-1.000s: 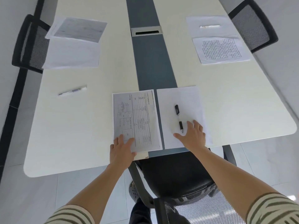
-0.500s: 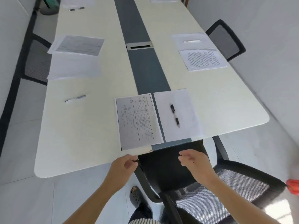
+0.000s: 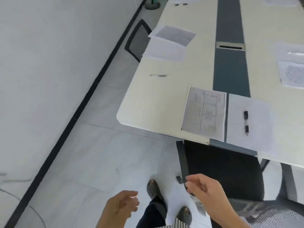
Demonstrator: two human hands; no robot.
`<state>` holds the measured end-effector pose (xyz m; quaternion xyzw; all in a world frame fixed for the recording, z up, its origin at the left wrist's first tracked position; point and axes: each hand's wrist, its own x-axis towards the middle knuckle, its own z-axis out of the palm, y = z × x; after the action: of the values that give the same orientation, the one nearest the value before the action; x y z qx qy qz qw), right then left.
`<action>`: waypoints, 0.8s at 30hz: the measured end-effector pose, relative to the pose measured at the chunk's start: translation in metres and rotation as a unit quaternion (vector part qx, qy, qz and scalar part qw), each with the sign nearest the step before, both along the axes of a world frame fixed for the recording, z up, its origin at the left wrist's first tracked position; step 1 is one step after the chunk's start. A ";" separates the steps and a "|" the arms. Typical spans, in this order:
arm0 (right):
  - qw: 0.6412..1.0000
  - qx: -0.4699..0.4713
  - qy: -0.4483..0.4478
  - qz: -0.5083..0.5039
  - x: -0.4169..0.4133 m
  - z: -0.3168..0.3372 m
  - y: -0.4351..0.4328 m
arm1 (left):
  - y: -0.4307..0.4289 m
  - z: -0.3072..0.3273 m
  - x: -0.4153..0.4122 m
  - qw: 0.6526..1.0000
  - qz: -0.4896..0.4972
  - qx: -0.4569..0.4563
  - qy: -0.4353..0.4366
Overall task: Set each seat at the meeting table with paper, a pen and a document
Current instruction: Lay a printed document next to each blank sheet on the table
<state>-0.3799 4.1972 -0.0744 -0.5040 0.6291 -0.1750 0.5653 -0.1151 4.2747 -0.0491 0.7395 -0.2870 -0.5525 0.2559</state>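
White paper (image 3: 258, 132) at end seat of table (image 3: 156, 104), black pen (image 3: 246, 123) laid on it for writing, document (image 3: 204, 112) just beside. Left hand (image 3: 121, 206), right hand (image 3: 205, 190): grip slack, empty, near chair (image 3: 222, 170).

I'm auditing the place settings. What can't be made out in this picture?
Head view:
Printed document: text motion-blurred, unreadable.
Right-side document: cut off by the right edge.
Far pen: its paper cropped by the top edge.
Left-side pen: blurred streak, type unclear.
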 end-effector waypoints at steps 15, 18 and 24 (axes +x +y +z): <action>0.994 -0.070 -0.020 0.079 0.259 0.027 -0.057 | -0.005 0.030 0.250 0.980 0.158 -0.113 -0.040; 0.993 -0.079 -0.031 0.077 0.304 0.034 -0.073 | -0.018 0.034 0.301 0.976 0.175 -0.119 -0.049; 0.998 -0.057 -0.025 0.023 0.349 0.021 -0.121 | -0.087 0.020 0.357 0.986 0.133 -0.096 -0.029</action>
<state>-0.0310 4.0765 -0.0538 -0.5449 0.5923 -0.2100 0.5552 0.2415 4.1882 -0.0287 0.7587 -0.2455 -0.4617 0.3885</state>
